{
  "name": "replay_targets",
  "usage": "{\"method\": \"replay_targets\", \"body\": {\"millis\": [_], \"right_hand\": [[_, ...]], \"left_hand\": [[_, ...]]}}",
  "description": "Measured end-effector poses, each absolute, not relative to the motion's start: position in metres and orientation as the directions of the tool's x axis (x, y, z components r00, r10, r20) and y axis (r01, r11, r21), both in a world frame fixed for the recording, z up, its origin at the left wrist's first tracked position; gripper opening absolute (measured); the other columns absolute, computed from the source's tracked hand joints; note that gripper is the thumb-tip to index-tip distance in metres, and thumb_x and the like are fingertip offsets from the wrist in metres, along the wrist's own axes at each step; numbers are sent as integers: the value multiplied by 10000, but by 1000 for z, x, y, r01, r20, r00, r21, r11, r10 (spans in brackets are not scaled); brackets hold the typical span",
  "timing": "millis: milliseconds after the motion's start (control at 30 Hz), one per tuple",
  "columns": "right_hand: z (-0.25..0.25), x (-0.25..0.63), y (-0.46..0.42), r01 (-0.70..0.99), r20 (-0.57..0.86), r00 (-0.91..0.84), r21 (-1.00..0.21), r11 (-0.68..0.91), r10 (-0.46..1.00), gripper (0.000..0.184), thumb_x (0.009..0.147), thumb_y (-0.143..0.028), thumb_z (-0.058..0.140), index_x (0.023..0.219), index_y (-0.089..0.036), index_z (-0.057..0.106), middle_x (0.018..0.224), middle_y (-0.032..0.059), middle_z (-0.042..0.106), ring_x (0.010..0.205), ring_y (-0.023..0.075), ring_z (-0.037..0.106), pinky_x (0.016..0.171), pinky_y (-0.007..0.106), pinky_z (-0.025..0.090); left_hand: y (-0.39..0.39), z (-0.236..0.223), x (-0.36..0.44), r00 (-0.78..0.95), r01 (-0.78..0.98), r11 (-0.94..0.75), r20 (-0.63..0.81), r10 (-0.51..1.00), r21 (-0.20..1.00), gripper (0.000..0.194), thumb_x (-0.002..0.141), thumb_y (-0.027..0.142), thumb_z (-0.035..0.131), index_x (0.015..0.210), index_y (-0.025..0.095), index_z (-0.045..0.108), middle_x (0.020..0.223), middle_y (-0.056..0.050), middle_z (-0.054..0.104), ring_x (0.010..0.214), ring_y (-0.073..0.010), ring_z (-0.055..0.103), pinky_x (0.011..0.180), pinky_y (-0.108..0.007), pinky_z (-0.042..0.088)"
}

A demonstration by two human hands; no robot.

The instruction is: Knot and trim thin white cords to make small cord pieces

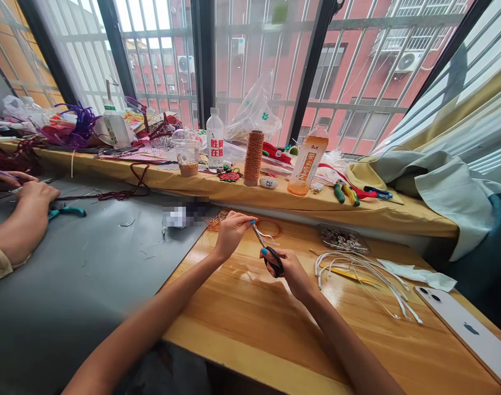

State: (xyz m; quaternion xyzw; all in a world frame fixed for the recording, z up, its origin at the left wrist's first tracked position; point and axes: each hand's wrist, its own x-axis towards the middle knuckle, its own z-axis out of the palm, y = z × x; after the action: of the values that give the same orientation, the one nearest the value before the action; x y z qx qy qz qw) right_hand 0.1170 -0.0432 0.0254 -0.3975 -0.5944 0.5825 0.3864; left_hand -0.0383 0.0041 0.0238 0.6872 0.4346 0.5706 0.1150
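Note:
My left hand (pixel 233 233) is closed in a pinch above the wooden table, with a white cord (pixel 267 237) coming from its fingertips. My right hand (pixel 288 270) grips the black handles of a pair of scissors (pixel 274 263). Their blades point up and left and reach the cord near my left fingertips; whether they touch it I cannot tell. Behind the cord lies a coil of copper-coloured wire (pixel 274 224), partly hidden. A bundle of white cords (pixel 357 262) is spread on the table to the right of my right hand.
A clear tray of small pieces (pixel 344 239) stands at the table's back. A phone (pixel 466 329) lies at the right edge. Bottles, a cup and a cord-wound spool (pixel 254 159) line the sill. At left, a co-worker's hands (pixel 32 192) are near teal pliers (pixel 67 212) on a grey mat.

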Motion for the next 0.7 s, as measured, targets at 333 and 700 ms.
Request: {"method": "replay_targets", "body": {"millis": [333,700], "right_hand": [[30,126,-39,40,4,-442,-999,23,897,296,680,-435,560,633,-145,518,406,-66,358,395,50,254,429,236,116],[24,125,-38,14,-39,-447,-999,-36,894,339,685,-471,543,743,-136,552,465,-53,380,413,49,269,421,223,101]], "left_hand": [[5,25,-38,-47,457,-569,658,752,683,138,742,189,542,793,218,667,715,-3,626,746,-138,499,691,-253,401],[5,23,-38,-8,455,-602,680,733,655,131,742,188,549,789,222,666,714,-2,625,745,-143,485,687,-255,398]]}}
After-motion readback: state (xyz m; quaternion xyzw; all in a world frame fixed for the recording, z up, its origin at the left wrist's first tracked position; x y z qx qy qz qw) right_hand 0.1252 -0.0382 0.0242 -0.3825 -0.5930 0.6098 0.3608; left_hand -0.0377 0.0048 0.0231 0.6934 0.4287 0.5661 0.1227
